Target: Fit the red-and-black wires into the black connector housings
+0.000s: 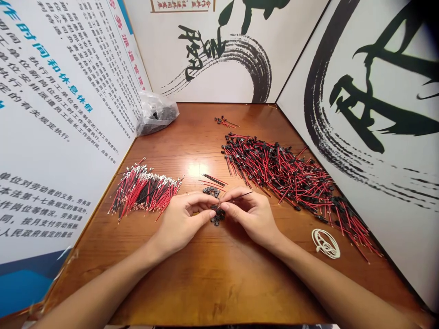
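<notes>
Both forearms are extended from the near edge of the wooden table (219,283) and converge near its middle. The left hand (181,219) is partly curled, with thumb and forefinger pinched on a small black connector housing (216,207) and the remaining fingers folded loosely beneath. The right hand (252,214) is likewise closed in a pinch: a thin wire (242,196) is gripped at the fingertips, its free end pointing away to the right. The fingertips of both hands are brought together directly over a small heap of black housings (218,219). Just beyond that heap a few loose wires (213,179) are laid. Left of the heap a bundle of red wires with bare metal terminals (144,189) is fanned out. Right of the heap a large pile of wires fitted with black housings (291,176) is spread, with a coiled white cord (325,243) nearer the viewer. Well beyond the heap a small cluster of wires (224,121) is seen. Farther left, a clear plastic bag (156,114) containing small dark parts is set against the wall panel.
</notes>
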`<state>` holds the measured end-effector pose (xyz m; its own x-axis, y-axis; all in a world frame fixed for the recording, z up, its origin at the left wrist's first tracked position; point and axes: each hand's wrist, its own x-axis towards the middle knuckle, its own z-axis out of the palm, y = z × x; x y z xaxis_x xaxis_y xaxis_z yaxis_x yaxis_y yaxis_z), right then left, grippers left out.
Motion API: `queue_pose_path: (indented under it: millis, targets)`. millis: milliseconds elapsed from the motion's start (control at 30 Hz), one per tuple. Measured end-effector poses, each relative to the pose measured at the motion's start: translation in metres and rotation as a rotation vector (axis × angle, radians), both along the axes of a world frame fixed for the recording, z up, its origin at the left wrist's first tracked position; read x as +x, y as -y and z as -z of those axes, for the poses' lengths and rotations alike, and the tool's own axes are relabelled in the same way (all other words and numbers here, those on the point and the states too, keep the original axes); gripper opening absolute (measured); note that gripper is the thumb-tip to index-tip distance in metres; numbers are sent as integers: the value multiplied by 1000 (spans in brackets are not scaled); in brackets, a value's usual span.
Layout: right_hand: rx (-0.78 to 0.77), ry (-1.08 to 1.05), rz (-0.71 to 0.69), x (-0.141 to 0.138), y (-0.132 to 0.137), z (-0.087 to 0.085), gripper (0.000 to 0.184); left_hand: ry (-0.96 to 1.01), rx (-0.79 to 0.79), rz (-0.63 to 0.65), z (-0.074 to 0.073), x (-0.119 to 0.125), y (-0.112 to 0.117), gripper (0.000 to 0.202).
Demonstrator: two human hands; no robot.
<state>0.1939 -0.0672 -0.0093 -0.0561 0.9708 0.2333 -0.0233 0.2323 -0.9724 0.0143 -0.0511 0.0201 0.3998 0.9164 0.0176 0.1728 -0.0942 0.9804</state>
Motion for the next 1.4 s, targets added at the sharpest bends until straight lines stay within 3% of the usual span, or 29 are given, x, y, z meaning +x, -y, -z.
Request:
queue_pose_path:
  millis: [167,467,667,1033,1400]
  targets:
    - [-8,-81,-21,1,1,-1,10,4,-15,-29,-1,0,1,15]
    - [36,-14,2,3,1,-4,11,34,-113,0,-5,0,-1,17]
    - [102,24,6,5,2,-7,1,19,-157,17,-3,0,0,21]
    - [154,27,-20,6,6,-12,5,70,-58,-32,-3,3,4,20]
    - [194,71,92,-1,12,-13,7,47,41,-4,-2,4,7,21]
